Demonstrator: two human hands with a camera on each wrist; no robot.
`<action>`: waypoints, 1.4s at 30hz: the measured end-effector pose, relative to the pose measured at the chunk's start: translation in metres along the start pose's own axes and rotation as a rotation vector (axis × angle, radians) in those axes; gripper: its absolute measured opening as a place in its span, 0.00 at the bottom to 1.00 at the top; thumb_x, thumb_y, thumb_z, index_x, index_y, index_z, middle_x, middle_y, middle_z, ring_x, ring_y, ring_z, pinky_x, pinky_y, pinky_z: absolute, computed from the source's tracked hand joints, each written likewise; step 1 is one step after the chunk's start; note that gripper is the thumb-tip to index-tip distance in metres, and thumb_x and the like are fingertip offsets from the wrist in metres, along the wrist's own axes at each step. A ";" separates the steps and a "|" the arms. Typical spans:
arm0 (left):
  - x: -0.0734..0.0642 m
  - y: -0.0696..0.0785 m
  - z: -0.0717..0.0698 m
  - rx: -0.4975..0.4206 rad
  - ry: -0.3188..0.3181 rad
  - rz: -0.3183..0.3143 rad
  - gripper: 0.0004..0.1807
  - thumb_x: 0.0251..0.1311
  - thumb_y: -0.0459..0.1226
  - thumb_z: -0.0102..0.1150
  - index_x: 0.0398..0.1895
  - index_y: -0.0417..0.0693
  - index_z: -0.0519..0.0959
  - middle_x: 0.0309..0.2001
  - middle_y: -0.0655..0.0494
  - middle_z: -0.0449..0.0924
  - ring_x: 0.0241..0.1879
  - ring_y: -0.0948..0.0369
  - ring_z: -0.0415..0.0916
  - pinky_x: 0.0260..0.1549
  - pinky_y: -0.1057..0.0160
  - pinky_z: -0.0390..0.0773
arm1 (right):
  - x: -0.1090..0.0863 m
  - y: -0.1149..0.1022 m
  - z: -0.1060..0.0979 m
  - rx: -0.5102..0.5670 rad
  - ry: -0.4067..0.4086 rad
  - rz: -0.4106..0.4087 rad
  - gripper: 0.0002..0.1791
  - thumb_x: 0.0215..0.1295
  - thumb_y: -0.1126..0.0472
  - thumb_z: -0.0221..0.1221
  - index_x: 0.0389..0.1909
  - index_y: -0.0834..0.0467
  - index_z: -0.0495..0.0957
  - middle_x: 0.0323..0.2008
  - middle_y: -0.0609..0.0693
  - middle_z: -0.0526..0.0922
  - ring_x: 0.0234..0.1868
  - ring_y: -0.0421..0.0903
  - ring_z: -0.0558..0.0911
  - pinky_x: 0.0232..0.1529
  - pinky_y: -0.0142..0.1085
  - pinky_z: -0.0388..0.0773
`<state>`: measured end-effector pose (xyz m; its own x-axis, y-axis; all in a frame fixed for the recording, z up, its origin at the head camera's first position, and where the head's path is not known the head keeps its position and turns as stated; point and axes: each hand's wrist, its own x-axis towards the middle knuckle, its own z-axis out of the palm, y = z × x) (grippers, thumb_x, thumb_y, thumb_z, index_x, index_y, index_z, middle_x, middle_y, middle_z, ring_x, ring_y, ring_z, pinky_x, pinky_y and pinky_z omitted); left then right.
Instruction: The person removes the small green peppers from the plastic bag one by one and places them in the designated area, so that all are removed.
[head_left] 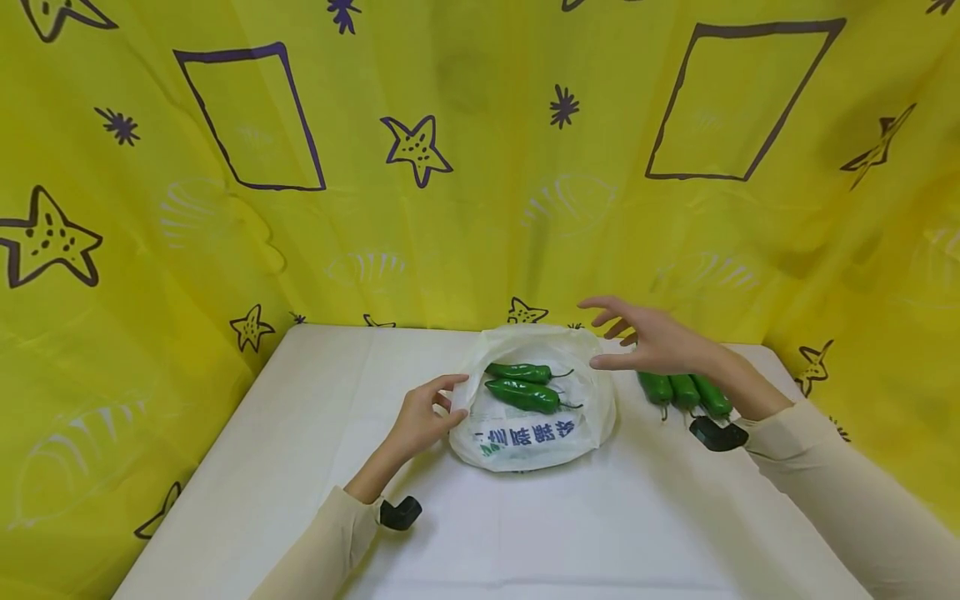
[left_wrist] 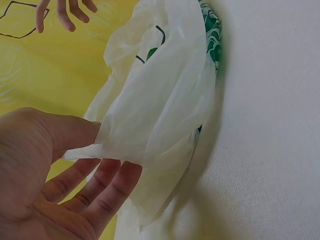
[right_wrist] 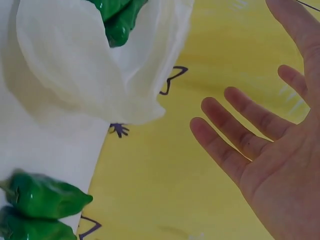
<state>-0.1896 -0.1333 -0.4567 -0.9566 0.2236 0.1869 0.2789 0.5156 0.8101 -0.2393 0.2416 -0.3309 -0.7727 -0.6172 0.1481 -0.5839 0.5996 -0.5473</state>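
A white plastic bag with blue and green print lies on the table, its mouth spread wide. Two green peppers rest inside it, one beside the other, stems toward the right. My left hand pinches the bag's left rim between thumb and fingers; the left wrist view shows the thin film in that grip. Above the bag's right side hovers my right hand, fingers spread and holding nothing. Past that hand, several more green peppers lie side by side on the table, partly hidden by the right forearm.
The white table reaches back to a yellow curtain printed with starfish and frames, which also hangs along both sides. A black wrist camera sits on the right wrist, another camera on the left.
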 end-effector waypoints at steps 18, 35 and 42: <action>0.000 -0.002 -0.001 0.002 0.008 0.001 0.29 0.57 0.28 0.72 0.64 0.47 0.79 0.53 0.46 0.82 0.37 0.59 0.79 0.26 0.68 0.79 | 0.026 -0.002 0.040 0.087 -0.103 -0.029 0.44 0.63 0.50 0.72 0.76 0.51 0.60 0.57 0.60 0.80 0.54 0.58 0.83 0.52 0.56 0.81; -0.001 -0.002 -0.001 -0.013 0.012 -0.010 0.29 0.57 0.28 0.72 0.64 0.48 0.80 0.53 0.46 0.82 0.37 0.59 0.79 0.26 0.68 0.79 | 0.038 0.012 0.077 0.138 -0.216 -0.005 0.44 0.64 0.49 0.71 0.76 0.52 0.60 0.56 0.66 0.81 0.54 0.66 0.82 0.55 0.60 0.79; 0.000 -0.002 -0.001 -0.004 0.017 0.004 0.29 0.57 0.27 0.72 0.64 0.47 0.80 0.53 0.45 0.82 0.37 0.58 0.79 0.25 0.68 0.79 | 0.044 0.014 0.088 0.079 -0.288 -0.009 0.43 0.65 0.49 0.70 0.76 0.52 0.60 0.55 0.64 0.82 0.54 0.64 0.82 0.54 0.57 0.80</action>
<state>-0.1900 -0.1356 -0.4581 -0.9566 0.2121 0.1997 0.2827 0.5113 0.8116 -0.2590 0.1779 -0.4047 -0.6585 -0.7482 -0.0808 -0.5604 0.5592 -0.6109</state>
